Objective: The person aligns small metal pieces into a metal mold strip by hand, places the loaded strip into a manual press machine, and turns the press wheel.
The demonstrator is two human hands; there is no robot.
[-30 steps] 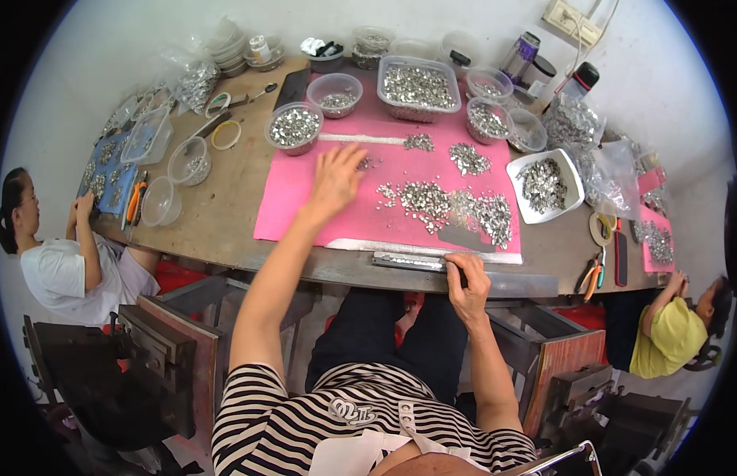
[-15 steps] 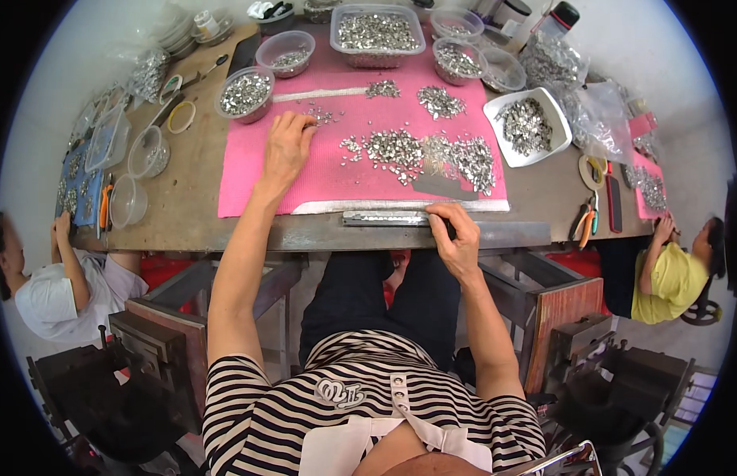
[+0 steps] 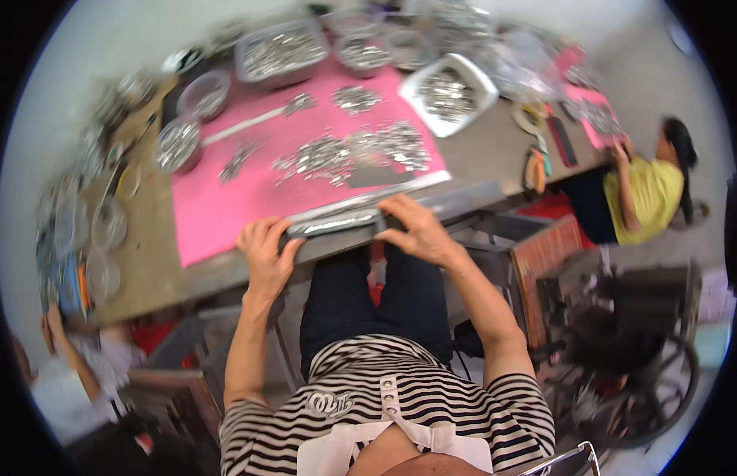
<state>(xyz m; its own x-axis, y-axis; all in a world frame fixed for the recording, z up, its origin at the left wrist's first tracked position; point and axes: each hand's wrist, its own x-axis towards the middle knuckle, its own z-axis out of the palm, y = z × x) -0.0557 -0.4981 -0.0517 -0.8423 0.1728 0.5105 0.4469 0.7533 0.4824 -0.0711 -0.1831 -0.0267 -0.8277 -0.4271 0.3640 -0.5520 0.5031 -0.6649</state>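
Observation:
A narrow grey metal bar (image 3: 337, 223) with a row of shiny pieces along it lies at the table's front edge. My left hand (image 3: 265, 252) grips its left end between thumb and fingers. My right hand (image 3: 418, 228) holds the right end, thumb below and fingers on top. Beyond the bar is a pink mat (image 3: 214, 226) with a pale strip along its front edge. On it lie a wide heap of small silvery metal pieces (image 3: 313, 161), a smaller heap (image 3: 357, 99) farther back and a scattered little group (image 3: 237, 161) at the left. The picture is blurred.
A white square dish (image 3: 481, 86), a clear rectangular tub (image 3: 283, 79) and a round tub (image 3: 176, 164) hold silvery pieces. Orange-handled pliers (image 3: 535, 169) lie at the right. A person in yellow (image 3: 658, 202) sits right, another in a light shirt (image 3: 63, 401) left.
My left hand has come from the loose pieces at the mat's back left to the bar's left end. My right hand stays at the bar's right end. The whole view has turned.

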